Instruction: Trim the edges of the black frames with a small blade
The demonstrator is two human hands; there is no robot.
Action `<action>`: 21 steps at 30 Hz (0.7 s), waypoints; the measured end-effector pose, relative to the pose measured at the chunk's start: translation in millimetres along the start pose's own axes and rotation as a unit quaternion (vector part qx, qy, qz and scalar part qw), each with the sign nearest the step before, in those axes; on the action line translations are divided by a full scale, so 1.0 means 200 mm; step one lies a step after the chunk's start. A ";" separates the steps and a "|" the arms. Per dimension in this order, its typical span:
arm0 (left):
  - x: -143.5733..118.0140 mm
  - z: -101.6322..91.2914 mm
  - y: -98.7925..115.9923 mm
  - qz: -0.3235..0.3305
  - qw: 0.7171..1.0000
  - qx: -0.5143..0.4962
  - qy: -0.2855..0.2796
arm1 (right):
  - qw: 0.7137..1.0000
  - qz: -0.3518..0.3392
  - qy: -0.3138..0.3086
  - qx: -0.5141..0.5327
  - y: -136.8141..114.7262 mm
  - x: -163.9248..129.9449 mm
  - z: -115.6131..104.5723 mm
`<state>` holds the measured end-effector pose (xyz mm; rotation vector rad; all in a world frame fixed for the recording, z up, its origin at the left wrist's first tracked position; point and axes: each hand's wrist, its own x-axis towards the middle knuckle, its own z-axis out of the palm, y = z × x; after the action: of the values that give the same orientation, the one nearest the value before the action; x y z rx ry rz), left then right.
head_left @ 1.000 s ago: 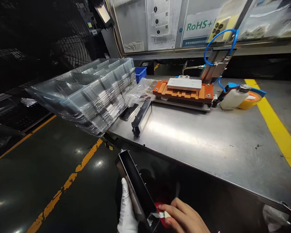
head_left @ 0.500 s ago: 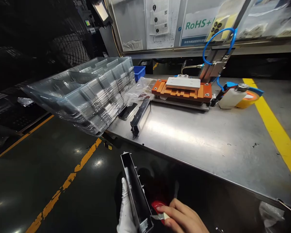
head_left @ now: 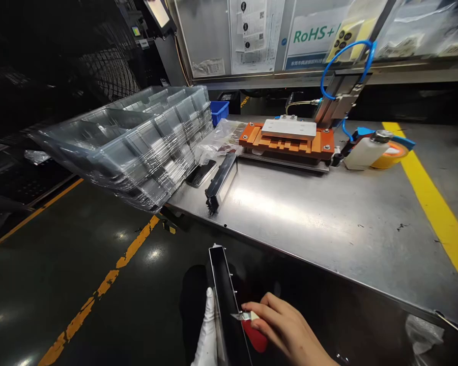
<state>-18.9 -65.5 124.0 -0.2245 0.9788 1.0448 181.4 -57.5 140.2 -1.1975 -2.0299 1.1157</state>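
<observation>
My left hand (head_left: 206, 333), in a white glove, grips a long black trough-shaped plastic part (head_left: 223, 295) from its left side, in front of the table edge. Small pegs stick out along the part's right rim. My bare right hand (head_left: 286, 330) is closed around a small knife (head_left: 246, 316) with a pale handle. The knife's blade points left and lies at the part's right rim. Below the blade is something red (head_left: 256, 339); I cannot make out what it is. A similar black part (head_left: 222, 183) lies on the metal table (head_left: 309, 218).
Stacked clear trays (head_left: 137, 137) in film stand at the left, beside a phone (head_left: 201, 173). An orange fixture (head_left: 286, 140) with a blue air hose sits at the back. To its right are a white bottle (head_left: 366, 151) and yellow tape (head_left: 391, 155).
The black part has shifted right and slightly down in my left hand. The knife has moved up along its right rim, away from the near end. The table things stay put.
</observation>
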 end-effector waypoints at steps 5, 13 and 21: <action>-0.01 0.00 -0.04 -0.045 0.998 0.011 -0.029 | 0.998 -0.016 0.043 -0.039 0.00 0.04 -0.02; -0.03 0.00 -0.14 -0.092 0.993 0.028 -0.064 | 0.990 0.005 0.091 -0.104 0.11 0.11 -0.07; -0.05 -0.08 -0.13 -0.144 0.987 0.048 -0.057 | 0.995 0.005 0.056 -0.077 0.10 0.07 -0.05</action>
<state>-7.8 -95.2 115.8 -0.2175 0.8614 0.7362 191.6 -36.4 128.1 -1.3157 -2.0555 0.8899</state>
